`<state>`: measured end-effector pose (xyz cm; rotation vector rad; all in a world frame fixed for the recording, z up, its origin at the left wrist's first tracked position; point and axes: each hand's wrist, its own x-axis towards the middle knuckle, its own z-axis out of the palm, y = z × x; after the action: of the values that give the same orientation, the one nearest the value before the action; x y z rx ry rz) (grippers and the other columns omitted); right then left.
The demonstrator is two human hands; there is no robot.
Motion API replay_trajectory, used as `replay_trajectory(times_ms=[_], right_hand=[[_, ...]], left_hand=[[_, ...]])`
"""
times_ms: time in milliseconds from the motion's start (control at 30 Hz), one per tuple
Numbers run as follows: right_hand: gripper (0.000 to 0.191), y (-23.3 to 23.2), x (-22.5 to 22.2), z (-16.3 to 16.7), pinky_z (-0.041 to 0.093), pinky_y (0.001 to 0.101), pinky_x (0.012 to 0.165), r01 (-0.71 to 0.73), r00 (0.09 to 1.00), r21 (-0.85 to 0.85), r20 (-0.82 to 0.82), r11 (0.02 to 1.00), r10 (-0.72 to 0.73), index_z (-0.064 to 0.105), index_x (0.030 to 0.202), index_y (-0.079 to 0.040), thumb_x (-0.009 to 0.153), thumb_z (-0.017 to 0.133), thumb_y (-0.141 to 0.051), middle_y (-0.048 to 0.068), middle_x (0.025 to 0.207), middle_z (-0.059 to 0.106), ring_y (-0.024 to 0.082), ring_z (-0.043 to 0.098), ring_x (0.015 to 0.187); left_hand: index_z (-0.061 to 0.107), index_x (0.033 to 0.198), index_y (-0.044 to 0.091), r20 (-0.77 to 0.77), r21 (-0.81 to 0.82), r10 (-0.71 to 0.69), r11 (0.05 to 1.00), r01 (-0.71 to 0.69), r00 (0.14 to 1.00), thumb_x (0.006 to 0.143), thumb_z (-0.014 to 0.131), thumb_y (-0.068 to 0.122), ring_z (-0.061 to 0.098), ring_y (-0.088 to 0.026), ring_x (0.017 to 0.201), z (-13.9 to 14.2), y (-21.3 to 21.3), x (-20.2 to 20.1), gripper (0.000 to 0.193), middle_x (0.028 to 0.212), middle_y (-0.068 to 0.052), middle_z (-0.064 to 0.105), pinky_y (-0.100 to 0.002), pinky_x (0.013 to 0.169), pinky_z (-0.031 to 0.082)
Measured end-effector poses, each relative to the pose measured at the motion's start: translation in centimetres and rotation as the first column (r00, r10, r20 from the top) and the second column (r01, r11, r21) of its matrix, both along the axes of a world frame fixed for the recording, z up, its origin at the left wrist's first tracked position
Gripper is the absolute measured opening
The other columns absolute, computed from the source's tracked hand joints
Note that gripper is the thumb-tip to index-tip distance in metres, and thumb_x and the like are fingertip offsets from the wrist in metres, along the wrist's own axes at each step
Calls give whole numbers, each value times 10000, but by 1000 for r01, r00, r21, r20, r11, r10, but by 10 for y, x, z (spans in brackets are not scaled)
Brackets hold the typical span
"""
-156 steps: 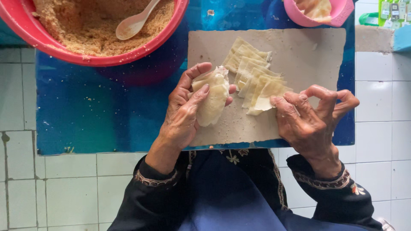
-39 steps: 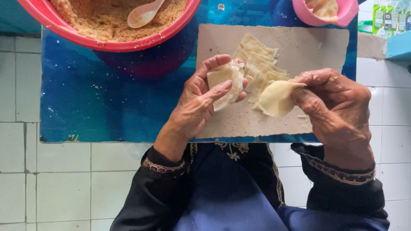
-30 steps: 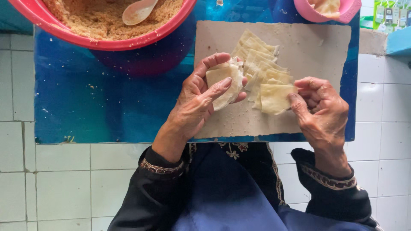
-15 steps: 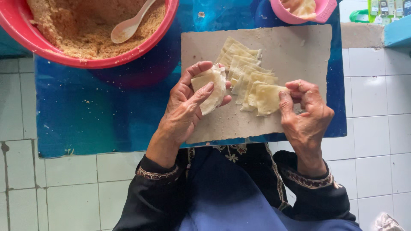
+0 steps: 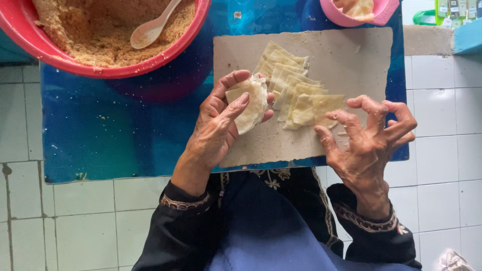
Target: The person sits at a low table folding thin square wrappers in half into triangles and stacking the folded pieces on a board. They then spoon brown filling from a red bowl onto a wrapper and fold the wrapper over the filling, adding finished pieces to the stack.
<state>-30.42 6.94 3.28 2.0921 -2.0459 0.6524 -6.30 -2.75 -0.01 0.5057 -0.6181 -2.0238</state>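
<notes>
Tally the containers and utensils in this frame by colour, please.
Red bowl: 1
Pink bowl: 1
Pale spoon: 1
Total: 3

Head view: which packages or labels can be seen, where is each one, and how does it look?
Small labelled packs: top right corner, behind the blue box edge; upright, narrow, green and white, cut off by the frame.
Green round item: just left of the packs; too little shows to tell whether it is a package.
No signs or screens.
</notes>
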Motion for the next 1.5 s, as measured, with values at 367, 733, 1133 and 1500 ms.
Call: replay_trajectory(times_ms=[367,733,1133,1500], right_hand=[[113,-1,-3,-15,227,496,1119,-19,997,-49,-71,999,16,726,956,-129,968,834,-160,-64,1193,661,265,378,1323],[157,-11,23,-1,252,477,1057,-49,998,-30,-34,998,48,734,987,-148,954,875,-207,-27,1127,693,266,445,1281],[250,-47,65,13,254,508,996,-434,901,-111,-27,894,434,794,1025,-231,804,909,-239,-41,1098,685,332,457,1185],[194,-62,42,3,392,411,1017,-520,786,40,414,853,460,764,1004,-164,831,852,-167,0,1065,710,269,530,1178]], left_hand=[[410,1453,28,-26,12,-3,1000,3,1000,1061,555,80,641,-327,1254,-2,0,1,421,1377,-224,567,-462,1037,549],[353,1521,48,-68,-4,-26,1000,26,997,1030,544,-3,593,-303,1329,1,3,5,530,1448,-208,541,-420,1153,501],[206,1622,95,-198,25,-133,990,141,971,1041,437,83,585,-301,1304,1,1,12,625,1477,-223,507,-438,1130,486],[233,1616,116,-83,-112,-138,985,128,987,930,531,-102,499,-291,1440,-2,3,11,779,1606,-216,411,-418,1223,444]])
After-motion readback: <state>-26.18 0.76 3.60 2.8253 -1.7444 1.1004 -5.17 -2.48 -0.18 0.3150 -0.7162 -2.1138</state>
